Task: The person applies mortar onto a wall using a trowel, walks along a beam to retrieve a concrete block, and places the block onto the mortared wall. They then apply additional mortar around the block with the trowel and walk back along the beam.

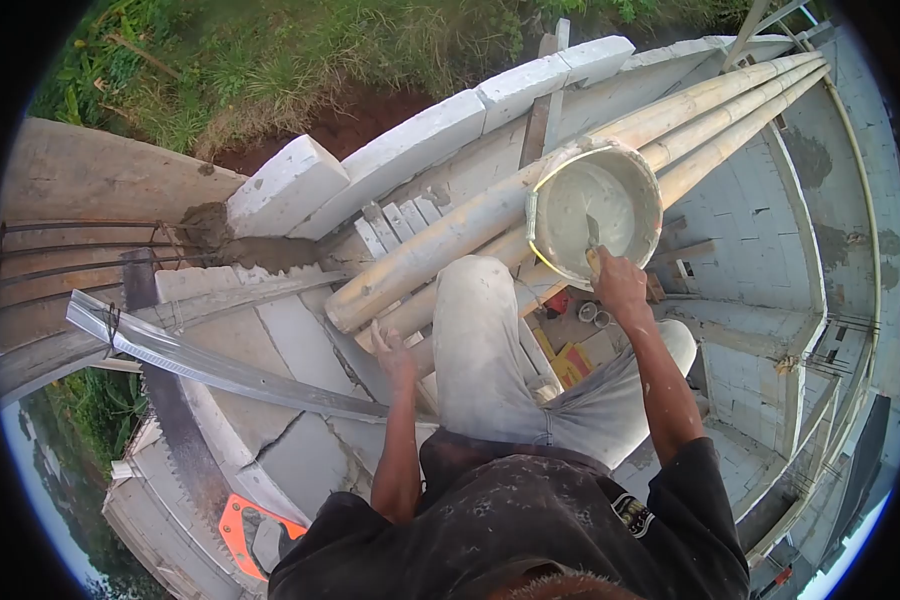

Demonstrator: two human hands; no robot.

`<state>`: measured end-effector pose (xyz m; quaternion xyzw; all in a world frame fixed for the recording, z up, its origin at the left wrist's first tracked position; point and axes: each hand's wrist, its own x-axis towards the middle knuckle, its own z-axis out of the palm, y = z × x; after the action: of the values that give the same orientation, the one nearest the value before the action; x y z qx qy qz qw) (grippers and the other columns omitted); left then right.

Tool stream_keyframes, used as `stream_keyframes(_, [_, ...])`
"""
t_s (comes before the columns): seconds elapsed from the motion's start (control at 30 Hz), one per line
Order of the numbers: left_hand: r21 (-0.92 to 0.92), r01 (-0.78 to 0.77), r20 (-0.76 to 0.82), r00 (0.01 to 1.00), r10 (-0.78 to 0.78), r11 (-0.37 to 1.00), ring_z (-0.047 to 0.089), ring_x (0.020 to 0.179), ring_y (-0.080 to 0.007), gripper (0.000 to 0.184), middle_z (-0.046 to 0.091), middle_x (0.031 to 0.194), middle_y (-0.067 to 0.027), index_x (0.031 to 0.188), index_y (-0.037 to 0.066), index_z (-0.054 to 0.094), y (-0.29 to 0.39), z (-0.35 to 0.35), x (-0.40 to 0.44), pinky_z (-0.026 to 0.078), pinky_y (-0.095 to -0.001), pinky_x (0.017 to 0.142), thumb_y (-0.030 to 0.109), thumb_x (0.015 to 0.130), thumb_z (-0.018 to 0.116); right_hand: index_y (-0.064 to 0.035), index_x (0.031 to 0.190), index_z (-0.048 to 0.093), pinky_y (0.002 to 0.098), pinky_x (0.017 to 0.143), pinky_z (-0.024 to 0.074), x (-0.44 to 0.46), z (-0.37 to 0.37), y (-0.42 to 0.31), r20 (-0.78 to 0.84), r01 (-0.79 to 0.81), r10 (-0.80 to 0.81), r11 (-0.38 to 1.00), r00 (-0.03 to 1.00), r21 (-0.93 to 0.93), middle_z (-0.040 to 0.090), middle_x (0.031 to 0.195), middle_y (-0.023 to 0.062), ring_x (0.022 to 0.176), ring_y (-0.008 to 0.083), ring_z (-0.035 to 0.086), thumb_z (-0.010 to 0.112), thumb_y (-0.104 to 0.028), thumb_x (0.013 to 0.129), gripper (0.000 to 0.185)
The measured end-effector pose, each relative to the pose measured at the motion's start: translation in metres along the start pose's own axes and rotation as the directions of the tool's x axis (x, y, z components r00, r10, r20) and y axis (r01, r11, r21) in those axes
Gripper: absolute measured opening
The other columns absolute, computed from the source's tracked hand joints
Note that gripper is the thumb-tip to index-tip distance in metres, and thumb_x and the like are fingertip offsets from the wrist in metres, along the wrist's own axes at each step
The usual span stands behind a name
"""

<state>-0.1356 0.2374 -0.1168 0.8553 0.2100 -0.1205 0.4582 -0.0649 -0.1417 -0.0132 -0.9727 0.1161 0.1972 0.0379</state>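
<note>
Trowel (593,231) and bucket come first for us: the trowel's narrow metal blade reaches into the round bucket (630,180), whose inner wall is smeared grey, and the right hand (622,287) is clenched round the short handle. Nearest to us are one dark, speckled shirt (530,525) and one pair of pale, dusty trousers (480,340), knees bent and spread. At the lower left we see one handsaw (183,440) with a long toothed blade and an orange and grey handle. By the left knee, the left hand (395,358) grips nothing that we can see; its fingers lie loosely at the end of a bamboo pole. One folded strip of shiny metal (220,367) slants across the rough blockwork (305,465). Ahead we count three bamboo poles (435,245), smooth and dusty yellow, running to the upper right. The bucket is just beyond the knees, over the poles in our view; we cannot tell what bears it. Farther out, at least four pale, squared blocks (400,165) top a curved-looking wall, with lumpy mortar (275,254) at one end. Below right we look into an unfinished room of pale block walls (740,215). Green grass (370,40) grows beyond.
</note>
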Motion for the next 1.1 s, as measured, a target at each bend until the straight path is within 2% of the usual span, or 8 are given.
stream_keyframes(0.07, [-0.369,0.280,-0.048,0.946,-0.319,0.886,0.030,0.140,-0.0348,0.062,0.030,0.151,-0.0233,0.148,0.000,0.027,0.033,-0.001,0.002,0.026,-0.0403,0.114,0.041,0.101,0.034,-0.0096,0.118,0.056,0.0484,0.075,0.0530,0.000,0.002,-0.002,-0.009,0.019,-0.019,1.000,1.000,-0.019,0.068,0.086,0.0200,0.086,0.0378,0.067,0.068,-0.018,0.078,0.043])
stream_keyframes(0.2, [-0.115,-0.414,0.162,0.889,0.429,0.903,0.025,0.142,-0.0372,0.064,0.028,0.151,-0.0248,0.148,0.000,0.026,0.062,0.011,-0.035,0.020,-0.0447,0.116,0.033,0.098,0.048,-0.0055,0.106,0.059,0.0494,0.075,0.0531,-0.009,-0.012,-0.011,-0.039,0.082,-0.082,0.997,0.996,0.012,0.068,0.084,0.0219,0.083,0.0398,0.068,0.057,-0.009,0.081,0.025])
stream_keyframes(0.3, [0.347,-0.156,0.069,0.988,0.141,0.925,0.021,0.143,-0.0388,0.065,0.026,0.152,-0.0254,0.147,-0.003,0.025,0.000,0.001,-0.030,0.018,-0.0461,0.117,0.034,0.098,0.046,-0.0050,0.106,0.059,0.0495,0.075,0.0530,0.002,-0.007,-0.011,-0.075,0.078,-0.078,0.997,0.994,-0.007,0.068,0.084,0.0218,0.083,0.0399,0.068,0.055,-0.009,0.083,0.024])
stream_keyframes(0.57, [0.107,-0.250,0.034,0.968,0.248,0.962,0.041,0.130,-0.0429,0.071,0.041,0.142,-0.0258,0.143,-0.001,0.035,0.154,0.032,-0.046,0.028,-0.0450,0.111,0.053,0.097,0.041,-0.0076,0.111,0.060,0.0488,0.076,0.0534,0.004,-0.012,-0.018,-0.027,0.091,-0.092,0.995,0.995,-0.031,0.068,0.085,0.0218,0.086,0.0396,0.068,0.060,-0.009,0.080,0.031])
stream_keyframes(0.7, [-0.581,-0.441,0.043,0.822,0.567,0.684,0.048,0.125,-0.0360,0.059,0.052,0.135,-0.0198,0.139,0.002,0.042,0.228,-0.002,-0.030,0.035,-0.0416,0.106,0.039,0.095,0.055,-0.0083,0.111,0.059,0.0484,0.075,0.0534,0.000,-0.011,-0.004,-0.062,0.066,-0.066,0.998,0.996,0.000,0.068,0.085,0.0216,0.086,0.0397,0.068,0.063,-0.009,0.078,0.033])
stream_keyframes(0.77, [0.074,-0.595,-0.167,0.784,0.598,0.801,0.052,0.119,-0.0377,0.052,0.054,0.130,-0.0200,0.133,0.001,0.048,0.176,-0.002,0.042,0.039,-0.0471,0.101,0.028,0.090,0.061,-0.0078,0.110,0.057,0.0479,0.076,0.0536,0.003,-0.011,-0.002,-0.044,0.072,-0.072,0.997,0.996,-0.004,0.069,0.086,0.0215,0.087,0.0396,0.068,0.063,-0.009,0.078,0.033])
stream_keyframes(0.9, [0.396,-0.117,0.259,0.966,0.012,0.911,0.035,0.137,-0.0373,0.100,0.037,0.148,-0.0224,0.150,0.008,0.024,0.015,-0.005,0.157,0.028,-0.0503,0.111,0.061,0.076,0.066,-0.0068,0.109,0.055,0.0466,0.078,0.0532,0.011,0.012,0.017,0.023,-0.013,0.015,0.996,1.000,-0.089,0.068,0.091,0.0219,0.091,0.0391,0.067,0.062,-0.013,0.080,0.030])
stream_keyframes(1.1, [0.495,-0.237,0.353,0.934,0.056,0.836,0.004,0.144,-0.0434,0.111,0.021,0.156,-0.0186,0.153,0.016,0.020,-0.022,-0.005,0.146,0.003,-0.0539,0.117,0.071,0.068,0.067,-0.0083,0.110,0.053,0.0473,0.075,0.0530,-0.024,-0.025,0.036,-0.067,-0.132,0.128,0.990,0.989,-0.052,0.068,0.093,0.0198,0.089,0.0374,0.067,0.062,-0.022,0.085,0.030])
